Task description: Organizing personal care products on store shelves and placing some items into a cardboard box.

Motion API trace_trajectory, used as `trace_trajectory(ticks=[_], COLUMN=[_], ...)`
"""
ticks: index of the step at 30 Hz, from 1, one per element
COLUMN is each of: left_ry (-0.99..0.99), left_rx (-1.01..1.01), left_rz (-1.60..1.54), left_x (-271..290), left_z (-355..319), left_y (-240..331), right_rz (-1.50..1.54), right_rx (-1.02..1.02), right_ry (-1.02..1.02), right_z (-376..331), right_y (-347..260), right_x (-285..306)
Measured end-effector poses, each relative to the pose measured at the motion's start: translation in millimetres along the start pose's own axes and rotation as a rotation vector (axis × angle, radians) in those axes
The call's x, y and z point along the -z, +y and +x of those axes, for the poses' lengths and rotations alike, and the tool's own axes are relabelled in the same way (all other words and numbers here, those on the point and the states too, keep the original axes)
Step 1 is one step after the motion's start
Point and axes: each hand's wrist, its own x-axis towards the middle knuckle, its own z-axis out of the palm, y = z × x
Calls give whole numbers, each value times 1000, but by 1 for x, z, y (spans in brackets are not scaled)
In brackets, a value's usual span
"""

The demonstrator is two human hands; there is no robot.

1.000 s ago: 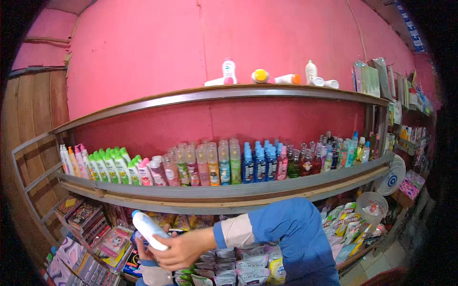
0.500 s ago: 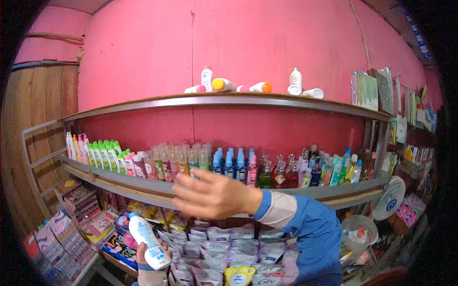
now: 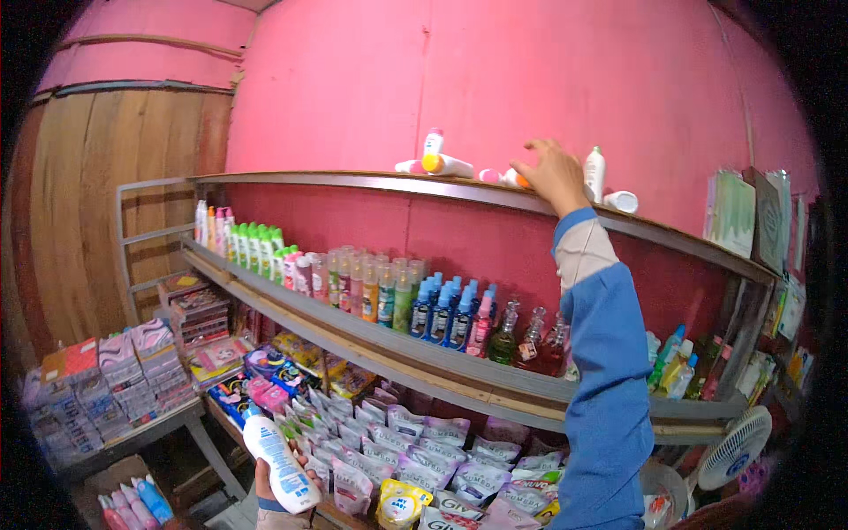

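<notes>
Even, soft daylight, fairly bright; no hard glare. Pink wall (image 3: 548,79) evenly lit, colours saturated. Soft shadow beneath the top shelf (image 3: 353,181) and darker under the lower shelves. Strong fisheye bend: shelf edges curve, black vignette rings the frame. Centre sharp; raised right hand (image 3: 555,177) slightly soft, rim detail smeared.

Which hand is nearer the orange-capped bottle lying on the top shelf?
Right. The right hand touches the orange-capped bottle; the left hand is far below, holding a white bottle.
</notes>
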Motion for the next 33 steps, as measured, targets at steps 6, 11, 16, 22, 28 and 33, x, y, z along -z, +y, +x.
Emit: trace_trajectory(ticks=[6, 11, 16, 22, 28, 33], left_ry=[56, -230, -320, -262, -303, -346], left_rx=[-67, 20, 33, 146, 181, 393], left_rz=[-124, -140, -147, -83, 13, 18], left_x=[0, -7, -16, -44, -63, -62], left_z=[-32, -27, -32, -19, -19, -25], left_y=[-7, -14, -18, -48, -60, -76], right_rz=[-71, 3, 440, 765, 1054, 1179], right_rx=[-145, 42, 58, 150, 547, 616], right_ry=[-306, -11, 168, 131, -863, -1348], right_z=[27, 48, 24, -57, -112, -173], right_y=[13, 89, 68, 18, -103, -141], right_x=[-60, -52, -2, 125, 144, 80])
